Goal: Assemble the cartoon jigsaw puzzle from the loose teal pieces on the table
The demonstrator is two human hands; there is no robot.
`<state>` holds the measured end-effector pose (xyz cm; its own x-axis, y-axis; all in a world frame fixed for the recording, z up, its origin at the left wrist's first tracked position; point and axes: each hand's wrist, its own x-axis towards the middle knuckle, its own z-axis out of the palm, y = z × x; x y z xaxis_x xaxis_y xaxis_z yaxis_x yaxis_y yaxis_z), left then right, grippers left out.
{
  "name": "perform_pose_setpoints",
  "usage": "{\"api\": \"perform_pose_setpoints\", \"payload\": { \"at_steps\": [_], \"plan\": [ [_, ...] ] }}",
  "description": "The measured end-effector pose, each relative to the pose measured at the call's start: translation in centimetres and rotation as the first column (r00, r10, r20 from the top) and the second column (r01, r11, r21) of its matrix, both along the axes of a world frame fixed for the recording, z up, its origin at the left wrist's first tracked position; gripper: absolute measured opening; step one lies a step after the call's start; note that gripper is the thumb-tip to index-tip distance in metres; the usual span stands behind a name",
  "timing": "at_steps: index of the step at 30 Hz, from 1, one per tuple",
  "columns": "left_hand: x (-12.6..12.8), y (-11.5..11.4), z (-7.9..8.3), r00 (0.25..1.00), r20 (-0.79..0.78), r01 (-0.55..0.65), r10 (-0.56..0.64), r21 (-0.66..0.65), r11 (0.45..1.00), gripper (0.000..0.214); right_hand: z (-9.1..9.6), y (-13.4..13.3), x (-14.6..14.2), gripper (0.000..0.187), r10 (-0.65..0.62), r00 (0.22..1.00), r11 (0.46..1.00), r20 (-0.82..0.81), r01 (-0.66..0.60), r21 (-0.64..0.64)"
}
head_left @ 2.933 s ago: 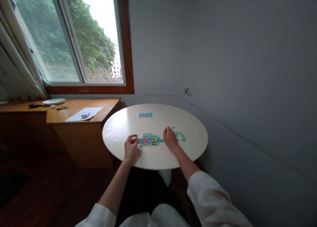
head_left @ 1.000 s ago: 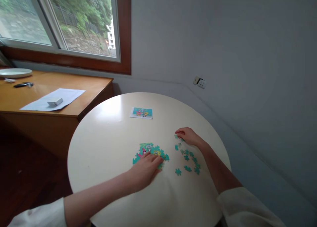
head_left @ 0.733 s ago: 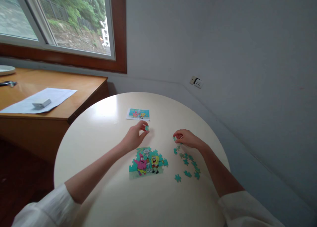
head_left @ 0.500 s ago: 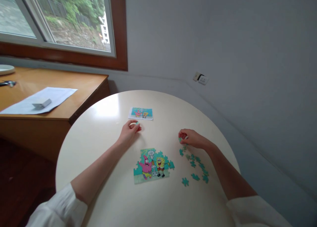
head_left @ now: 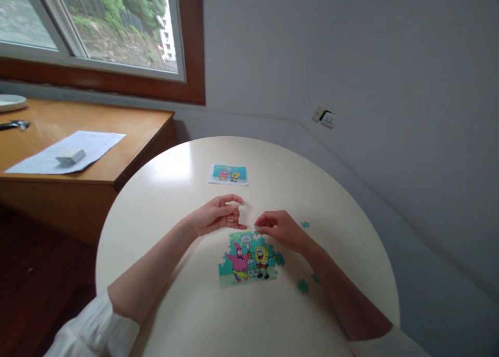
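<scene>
A partly built cartoon jigsaw puzzle (head_left: 249, 258) lies on the round cream table (head_left: 163, 201). My right hand (head_left: 283, 231) is pinched at the puzzle's top edge, thumb and forefinger closed on a small teal puzzle piece. My left hand (head_left: 216, 216) hovers just left of it above the puzzle, fingers loosely curled; what they hold, if anything, I cannot make out. Loose teal pieces (head_left: 305, 224) lie to the right, partly hidden by my right forearm. A small reference picture (head_left: 228, 174) lies farther back on the table.
A wooden desk (head_left: 128, 139) stands to the left under the window, with a paper sheet (head_left: 93, 141), a small box (head_left: 70, 157) and a white plate (head_left: 10, 102) on it. A wall outlet (head_left: 327, 119) sits on the grey wall at right.
My right hand has left the loose pieces and come to the puzzle's top edge. My left hand has drawn back from the reference picture toward the puzzle. The view has tilted slightly.
</scene>
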<state>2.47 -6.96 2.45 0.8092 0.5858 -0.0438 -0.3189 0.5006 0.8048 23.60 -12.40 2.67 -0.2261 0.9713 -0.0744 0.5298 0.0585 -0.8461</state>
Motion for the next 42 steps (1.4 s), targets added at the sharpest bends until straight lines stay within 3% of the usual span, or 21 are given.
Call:
{"api": "perform_pose_setpoints", "payload": {
  "at_steps": [6,12,32,42],
  "plan": [
    [0.0,-0.1,-0.5,0.996,-0.048,0.071,-0.071,0.008,0.997,0.024,-0.8,-0.2,0.2,0.01,0.001,0.999,1.0,0.035,0.0,-0.022],
    [0.3,0.1,-1.1,0.993,-0.09,0.073,-0.073,-0.003,0.997,0.022,-1.1,-0.3,0.2,0.01,0.03,0.999,0.999,0.019,-0.03,-0.027],
    [0.4,0.0,-1.1,0.992,-0.109,0.053,-0.055,-0.025,0.998,0.021,-1.0,-0.7,-0.5,0.009,0.029,0.994,0.999,0.11,-0.031,0.018],
    [0.4,0.0,-1.1,0.992,-0.114,0.046,-0.05,-0.037,0.998,0.02,-1.3,-0.6,-0.7,0.01,0.05,0.959,0.985,0.279,-0.093,0.145]
  ]
}}
